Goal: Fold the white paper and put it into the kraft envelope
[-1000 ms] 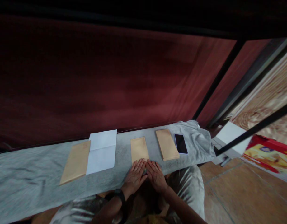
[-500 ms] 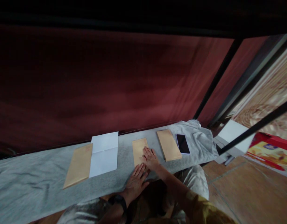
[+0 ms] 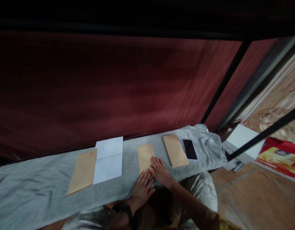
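Observation:
Both my hands lie flat on a brown envelope [image 3: 145, 155] in the middle of a grey cloth-covered ledge [image 3: 42, 188]. My left hand [image 3: 142, 188], fingers stretched out, rests at the envelope's near end; a dark watch band sits on its wrist. My right hand [image 3: 160, 171] lies flat, fingers apart, on the envelope's near right corner. A stack of brown envelopes [image 3: 175, 155] lies just to the right, apart from my hands.
A black phone [image 3: 190, 149] lies right of the stack. A white folded sheet [image 3: 108, 160] and another brown envelope [image 3: 82, 171] lie to the left. A dark red curtain hangs behind the ledge. Tiled floor, a white sheet [image 3: 244, 137] and a red box [image 3: 280, 156] are at right.
My right hand slid forward up the middle envelope, then drew back a little toward its near corner. My left hand stayed flat at the near end. The view shifted slightly.

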Available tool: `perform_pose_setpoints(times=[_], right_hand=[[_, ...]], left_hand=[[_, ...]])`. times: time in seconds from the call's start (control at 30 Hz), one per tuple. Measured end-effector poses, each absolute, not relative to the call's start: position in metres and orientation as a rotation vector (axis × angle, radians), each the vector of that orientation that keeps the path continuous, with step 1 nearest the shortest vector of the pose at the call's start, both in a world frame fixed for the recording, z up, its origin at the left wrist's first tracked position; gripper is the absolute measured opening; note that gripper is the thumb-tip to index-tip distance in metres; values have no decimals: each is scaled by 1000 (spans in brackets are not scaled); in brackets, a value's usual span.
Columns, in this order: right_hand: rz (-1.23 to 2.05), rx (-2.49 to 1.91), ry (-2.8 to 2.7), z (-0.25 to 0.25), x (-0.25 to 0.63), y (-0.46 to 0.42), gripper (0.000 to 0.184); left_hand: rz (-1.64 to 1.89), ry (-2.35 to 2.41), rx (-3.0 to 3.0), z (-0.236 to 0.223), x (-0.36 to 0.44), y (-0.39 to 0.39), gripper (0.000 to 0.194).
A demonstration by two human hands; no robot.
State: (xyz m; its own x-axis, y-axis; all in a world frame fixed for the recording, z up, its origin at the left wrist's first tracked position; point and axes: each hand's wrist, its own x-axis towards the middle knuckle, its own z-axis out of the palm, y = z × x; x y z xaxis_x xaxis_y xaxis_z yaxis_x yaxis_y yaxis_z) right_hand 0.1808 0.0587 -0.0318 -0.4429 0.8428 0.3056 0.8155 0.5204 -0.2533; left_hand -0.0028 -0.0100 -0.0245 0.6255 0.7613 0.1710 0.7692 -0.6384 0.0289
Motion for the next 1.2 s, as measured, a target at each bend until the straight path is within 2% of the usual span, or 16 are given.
perform_pose_setpoints(times=[0.23,0.57,0.8,1.03,1.13,1.2], right_hand=[[115,-1264,-2380,-43,218,-15,53],[140,-1421,-2031,-65,206,-6,43],[450,-1464,-1770,-74,203,15,43],[873,-1422,-1450,-53,209,23,42],[927,-1428,-1321,-39,217,20,48],[897,-1412,-1317,-29,223,16,49]], left_hand=[[-225,-1388,-2700,-25,12,-11,50],[51,-1468,-2436,-5,68,8,45],[43,-1540,-2447,4,83,16,39],[-54,-1687,-2461,26,87,25,40],[-268,-1852,-2419,57,73,38,34],[-878,-2221,-2300,75,58,44,22]])
